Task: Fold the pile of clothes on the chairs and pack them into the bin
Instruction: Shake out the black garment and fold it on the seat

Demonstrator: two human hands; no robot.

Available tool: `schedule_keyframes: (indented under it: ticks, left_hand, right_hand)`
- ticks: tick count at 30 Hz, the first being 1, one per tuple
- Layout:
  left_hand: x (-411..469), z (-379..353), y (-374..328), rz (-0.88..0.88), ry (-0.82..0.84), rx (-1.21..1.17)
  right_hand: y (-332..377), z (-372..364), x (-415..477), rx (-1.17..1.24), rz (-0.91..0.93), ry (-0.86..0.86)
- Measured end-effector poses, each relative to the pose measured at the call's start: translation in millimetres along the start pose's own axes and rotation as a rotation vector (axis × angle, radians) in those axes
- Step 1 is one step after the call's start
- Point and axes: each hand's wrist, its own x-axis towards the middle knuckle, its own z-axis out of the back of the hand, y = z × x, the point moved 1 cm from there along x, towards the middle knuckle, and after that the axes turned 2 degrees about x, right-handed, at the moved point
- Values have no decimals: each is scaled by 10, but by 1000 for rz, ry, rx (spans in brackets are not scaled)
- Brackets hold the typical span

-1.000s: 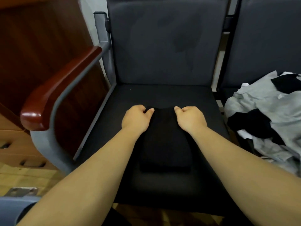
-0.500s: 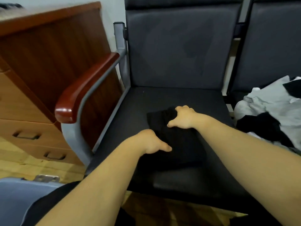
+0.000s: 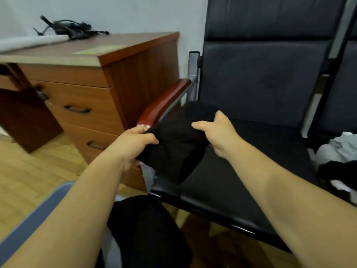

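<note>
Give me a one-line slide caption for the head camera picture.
The left hand and right hand grip a folded black garment above the chair seat, unfolded clothes piled on the next chair.

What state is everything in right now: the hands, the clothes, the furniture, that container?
Folded black garment: held above the black chair seat near its left edge, by both hands.
Left hand: grips the garment's near end.
Right hand: grips its far end.
Pile of grey and black clothes: unfolded, on the neighbouring chair.
Brown wooden drawer cabinet: visible drawers shut.
Blue-grey bin: only its rim shows; contents hidden.
</note>
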Motion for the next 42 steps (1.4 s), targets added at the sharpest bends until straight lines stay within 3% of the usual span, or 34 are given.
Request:
schedule_keyframes:
  ticks: [7,13,18,26,29,34,42]
  left_hand:
    - [-333,1393,1097,129,-325,-382]
    - [-347,2241,2452,339,-518,-662]
    - [-244,2627,3380,448,-741,-686]
    - [20,2918,4537,574,-983,-590]
    - [131,2969,4808,602,-979,-430]
    - [145,2806,4796,704,-808,-128]
    - [-4,2355,3749,463,-542,103]
  right_hand:
    - [-283,-1765,-315,-87,-21,274]
    - [-1127,-3024,-407,-281,-358,474]
    - [-2135,-3699,-313,-408,-643,460]
    - [-3552,-4235,-204,-503,-774,498]
    - [-3657,-4288,-152,-755,-718,556]
    - [-3426,-4118,-46,-1218,-568,757]
    - [-2430,-3806,-211,-1455,-320,1087]
